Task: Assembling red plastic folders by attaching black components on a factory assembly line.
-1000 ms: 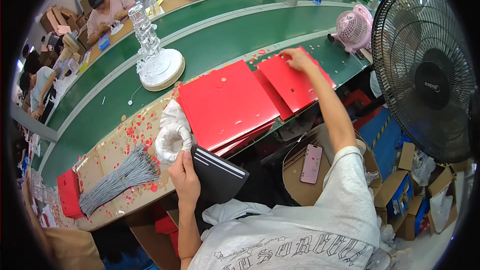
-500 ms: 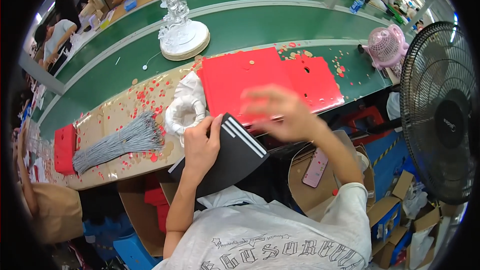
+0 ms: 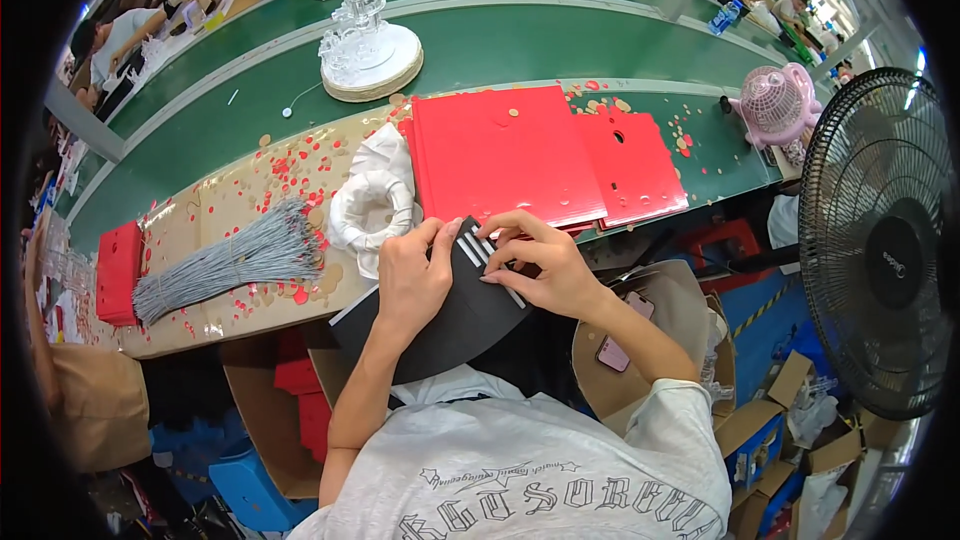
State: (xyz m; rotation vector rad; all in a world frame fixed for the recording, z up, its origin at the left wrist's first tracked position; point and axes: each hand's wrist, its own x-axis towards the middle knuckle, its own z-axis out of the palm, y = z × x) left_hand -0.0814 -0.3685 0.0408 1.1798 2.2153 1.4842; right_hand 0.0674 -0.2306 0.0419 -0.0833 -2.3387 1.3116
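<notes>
My left hand (image 3: 413, 272) pinches the upper edge of a black curved-edge sheet (image 3: 440, 330) between thumb and fingers. Narrow white strips (image 3: 473, 247) run along the sheet's right edge, and one more lies along its left edge. The bent fingers of my right hand (image 3: 540, 265) are drawn together over those right-hand strips, touching the sheet there; whether a strip is pinched is too small to make out. Just beyond the sheet lies a stack of large red panels (image 3: 510, 155). A white cloth-wrapped ring (image 3: 371, 223) sits next to my left hand.
Grey wire ties (image 3: 235, 265) lie bundled on the cardboard-covered bench (image 3: 200, 325), among red and tan paper discs. Smaller red panels with holes (image 3: 645, 185) are at right. A clear tiered ornament (image 3: 370, 60) stands behind. A black fan (image 3: 885, 250) and a cardboard box (image 3: 600, 385) flank my right arm.
My right hand has come down from a blurred sweep over the red panels to the white strips on the black sheet. My left hand keeps its hold.
</notes>
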